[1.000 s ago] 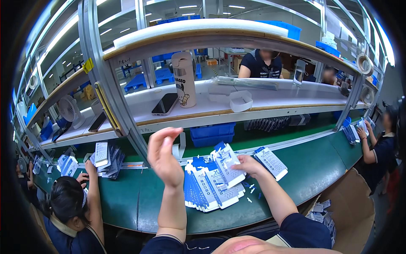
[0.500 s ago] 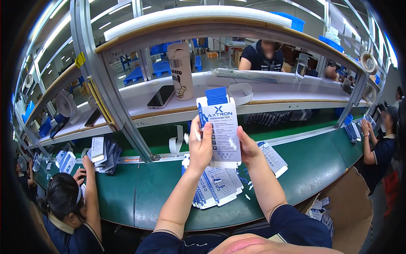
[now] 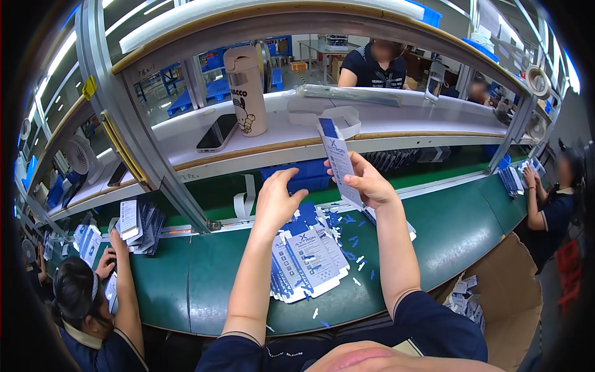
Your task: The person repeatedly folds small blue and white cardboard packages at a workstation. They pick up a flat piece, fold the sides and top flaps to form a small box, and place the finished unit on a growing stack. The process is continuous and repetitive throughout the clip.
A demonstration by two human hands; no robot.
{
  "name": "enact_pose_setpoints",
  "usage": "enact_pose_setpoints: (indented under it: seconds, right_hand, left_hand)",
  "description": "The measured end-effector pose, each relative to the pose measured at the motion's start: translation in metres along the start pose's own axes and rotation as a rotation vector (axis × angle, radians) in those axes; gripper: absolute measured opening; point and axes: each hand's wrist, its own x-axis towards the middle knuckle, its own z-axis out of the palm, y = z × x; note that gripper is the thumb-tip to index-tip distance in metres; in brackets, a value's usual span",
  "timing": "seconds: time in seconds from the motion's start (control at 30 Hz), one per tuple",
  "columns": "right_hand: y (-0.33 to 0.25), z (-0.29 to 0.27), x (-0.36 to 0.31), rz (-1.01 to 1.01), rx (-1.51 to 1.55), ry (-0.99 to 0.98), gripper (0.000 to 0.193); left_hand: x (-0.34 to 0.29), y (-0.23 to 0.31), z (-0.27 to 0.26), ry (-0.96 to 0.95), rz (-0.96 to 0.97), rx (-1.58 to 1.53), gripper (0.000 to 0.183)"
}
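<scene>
My right hand [image 3: 373, 183] is closed around a thin white and blue flat carton blank [image 3: 338, 162], possibly a few together, held upright and turned edgeways above the bench. Apart from it, my left hand [image 3: 277, 197] hangs with its fingers spread and nothing in them. Below the left hand lies a fanned pile of the same flat carton blanks [image 3: 313, 261] on the green bench. Small white and blue paper scraps [image 3: 353, 242] are strewn beside and behind that pile. Another few blanks [image 3: 411, 232] show partly behind my right forearm.
A shelf [image 3: 384, 129] crosses ahead, bearing a tumbler [image 3: 248, 93], a phone [image 3: 218, 132] and a glass [image 3: 435, 82]. Under it sits a blue bin [image 3: 310, 181]. A large cardboard box [image 3: 511, 291] with cartons or scraps stands at right. Co-workers sit left, right and opposite.
My left hand has let go of the blanks and moved left and open. The right hand has turned them edgeways. More scraps now lie scattered on the bench.
</scene>
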Motion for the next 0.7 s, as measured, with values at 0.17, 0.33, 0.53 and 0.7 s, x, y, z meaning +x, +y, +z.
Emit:
enact_pose_setpoints:
  seconds: [0.17, 0.33, 0.53, 0.7]
  right_hand:
    - [-0.001, -0.001, -0.004, 0.053, 0.1, 0.125, 0.071]
    - [-0.004, 0.003, -0.005, 0.017, -0.116, 0.025, 0.08]
    - [-0.022, 0.032, -0.014, -0.323, -1.069, 0.039, 0.085]
    - [-0.028, 0.037, -0.017, -0.436, -1.286, 0.123, 0.081]
  left_hand:
    - [-0.005, 0.003, -0.014, -0.147, 0.007, -0.007, 0.06]
    - [0.003, 0.017, -0.012, 0.272, 0.23, -0.288, 0.035]
    - [-0.003, 0.025, -0.016, 0.109, -0.056, -0.985, 0.034]
    - [-0.001, 0.017, -0.023, -0.046, -0.196, -1.207, 0.025]
